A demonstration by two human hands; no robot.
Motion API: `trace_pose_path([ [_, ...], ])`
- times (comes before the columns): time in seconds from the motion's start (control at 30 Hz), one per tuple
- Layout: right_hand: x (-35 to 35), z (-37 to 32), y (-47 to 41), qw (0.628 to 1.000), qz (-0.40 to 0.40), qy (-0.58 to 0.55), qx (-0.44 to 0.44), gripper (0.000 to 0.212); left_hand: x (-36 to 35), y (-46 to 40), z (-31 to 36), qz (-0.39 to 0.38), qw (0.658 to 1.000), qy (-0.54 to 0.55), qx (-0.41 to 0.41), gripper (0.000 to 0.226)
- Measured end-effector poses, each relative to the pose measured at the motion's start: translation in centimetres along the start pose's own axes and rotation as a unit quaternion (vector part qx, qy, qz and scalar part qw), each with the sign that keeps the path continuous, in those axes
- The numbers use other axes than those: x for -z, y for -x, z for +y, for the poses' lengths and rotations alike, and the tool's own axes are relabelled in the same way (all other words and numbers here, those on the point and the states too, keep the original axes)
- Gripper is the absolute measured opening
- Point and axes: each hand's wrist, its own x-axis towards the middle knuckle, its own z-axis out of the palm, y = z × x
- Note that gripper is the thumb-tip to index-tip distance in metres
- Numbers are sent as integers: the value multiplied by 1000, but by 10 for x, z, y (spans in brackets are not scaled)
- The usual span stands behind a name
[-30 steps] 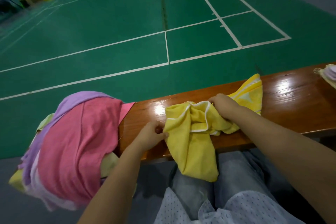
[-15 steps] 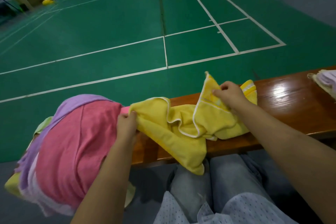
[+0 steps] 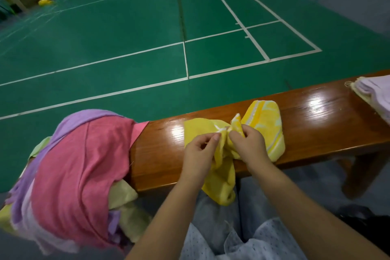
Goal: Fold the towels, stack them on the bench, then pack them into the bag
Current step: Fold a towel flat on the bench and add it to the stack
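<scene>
A crumpled yellow towel (image 3: pixel 266 124) with white edging lies on the glossy wooden bench (image 3: pixel 316 116), one end hanging over the near edge toward my knees. My left hand (image 3: pixel 200 150) pinches a white-edged corner of it. My right hand (image 3: pixel 247 143) pinches another corner right beside it, so both hands meet at the towel's middle. A heap of unfolded towels, pink (image 3: pixel 80 167) on top with purple and pale yellow ones beneath, drapes over the bench's left end. Folded pale purple towels (image 3: pixel 373 95) sit stacked at the bench's far right.
Beyond the bench spreads a green court floor (image 3: pixel 126 31) with white lines. A dark object (image 3: pixel 363 219), cut off, lies low at the right by my leg. A bench leg (image 3: pixel 356 173) stands at the right.
My left hand came in from the pink heap to the towel's middle. Both hands now hold corners close together, and the yellow towel is bunched narrower on the bench.
</scene>
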Motion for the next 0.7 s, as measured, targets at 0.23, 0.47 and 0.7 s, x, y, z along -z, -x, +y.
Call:
trace_pose_path([
  [0.23, 7, -10, 9, 984, -137, -110, -18, 61, -18, 0, -5, 10, 994, 98, 55, 28],
  [0.47, 15, -1, 9, 988, -131, -66, 52, 16, -19, 6, -6, -5, 985, 149, 89, 6],
  [0.7, 50, -13, -26, 978, 128, 127, 107, 10, 2, 4, 3, 106, 981, 150, 68, 7],
])
